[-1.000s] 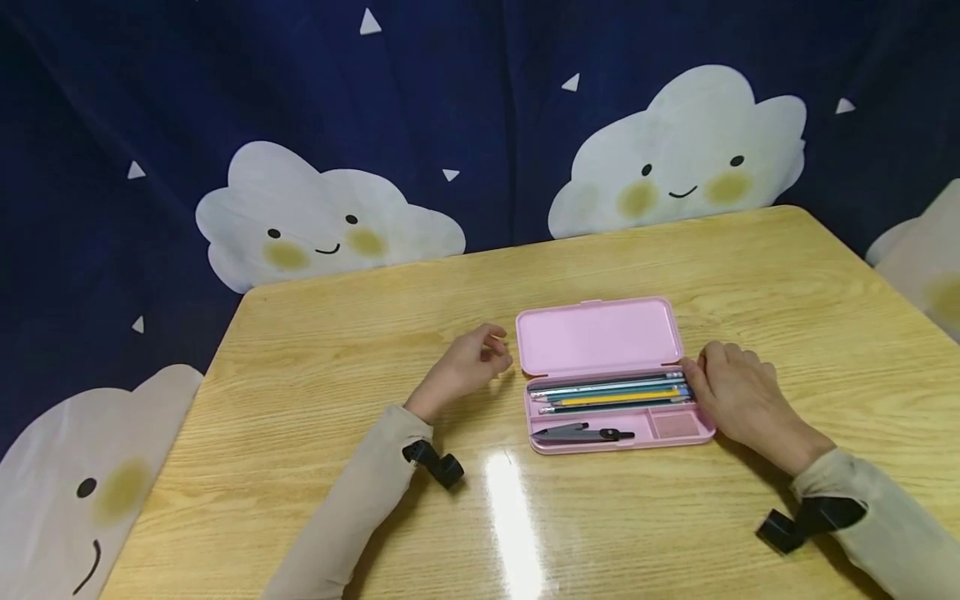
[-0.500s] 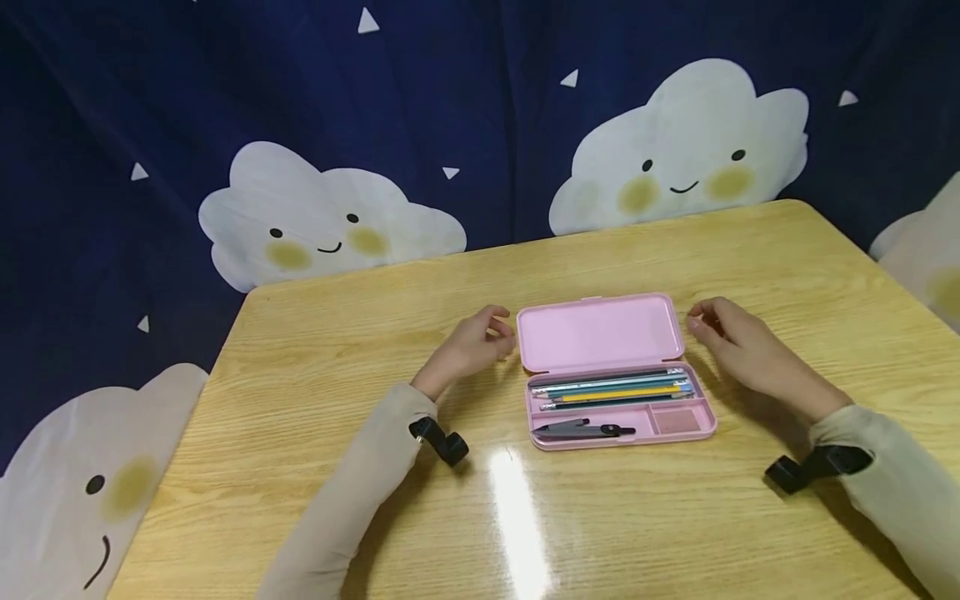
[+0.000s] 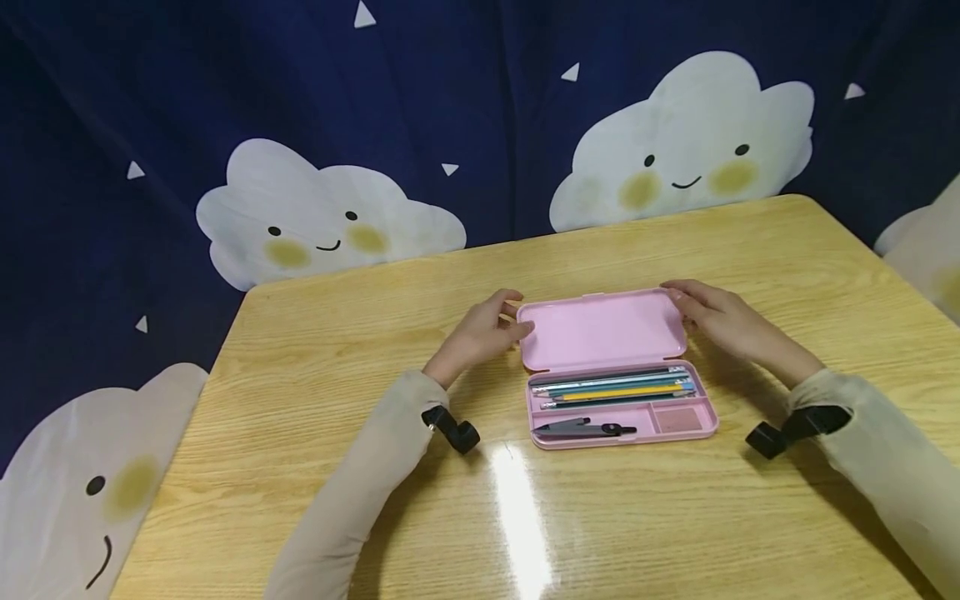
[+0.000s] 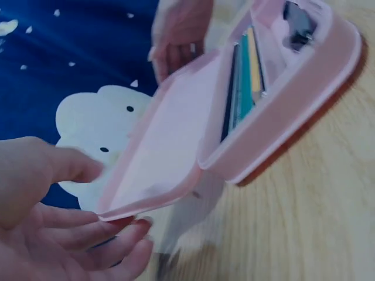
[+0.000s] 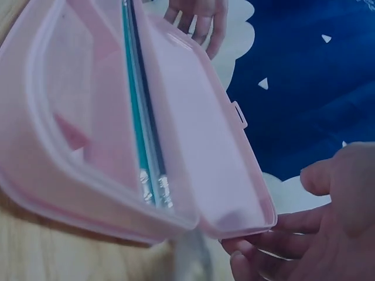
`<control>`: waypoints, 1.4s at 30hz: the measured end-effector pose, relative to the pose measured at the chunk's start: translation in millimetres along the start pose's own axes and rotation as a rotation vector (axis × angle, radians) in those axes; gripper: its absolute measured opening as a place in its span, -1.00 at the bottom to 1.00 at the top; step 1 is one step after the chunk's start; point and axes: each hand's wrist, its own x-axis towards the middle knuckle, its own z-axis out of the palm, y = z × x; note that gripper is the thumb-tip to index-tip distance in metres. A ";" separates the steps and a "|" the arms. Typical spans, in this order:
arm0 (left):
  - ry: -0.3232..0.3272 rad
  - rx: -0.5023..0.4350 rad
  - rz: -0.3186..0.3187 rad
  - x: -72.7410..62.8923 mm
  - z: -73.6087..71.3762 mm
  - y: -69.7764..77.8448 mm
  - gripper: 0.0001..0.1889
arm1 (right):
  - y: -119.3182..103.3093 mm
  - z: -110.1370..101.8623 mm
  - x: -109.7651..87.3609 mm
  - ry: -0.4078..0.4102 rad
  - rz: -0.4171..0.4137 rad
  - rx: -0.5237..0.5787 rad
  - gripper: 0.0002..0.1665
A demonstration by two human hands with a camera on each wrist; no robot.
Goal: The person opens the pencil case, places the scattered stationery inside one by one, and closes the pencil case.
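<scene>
A pink pencil case (image 3: 624,443) lies on the table with its lid (image 3: 600,332) swung back. Several pencils (image 3: 618,392) fill its long compartment. In front of them lies a grey drawing compass (image 3: 577,428), and a flat pinkish block (image 3: 677,419) occupies the small right compartment. My left hand (image 3: 480,333) is at the lid's left end; the left wrist view shows fingers (image 4: 126,246) under its edge and the thumb apart above. At the opposite end, my right hand (image 3: 723,323) has fingers (image 5: 287,243) under the lid's corner, its thumb raised clear.
The wooden table (image 3: 337,333) extends around the case. A dark blue curtain (image 3: 495,108) with cloud faces hangs behind it. Each sleeve carries a black wrist camera, one on the left (image 3: 452,429) and one on the right (image 3: 795,429).
My right hand has left the case's right side and moved back to the lid's right end. The left hand has moved slightly forward and right, reaching the lid's left end.
</scene>
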 end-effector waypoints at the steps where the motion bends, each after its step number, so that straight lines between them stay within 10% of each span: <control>1: 0.007 0.025 0.010 -0.2 0.7 1.9 -0.40 | -2.0 -0.7 -0.1 0.000 0.001 -0.004 -0.36; 24: 0.370 0.235 0.418 -11.3 16.0 15.9 -0.61 | -24.6 5.7 -11.4 0.021 -0.067 -0.050 -0.24; 42: 0.484 0.144 0.525 -19.3 18.5 16.8 -0.66 | -22.5 22.7 -16.4 0.146 -0.284 -0.027 -0.16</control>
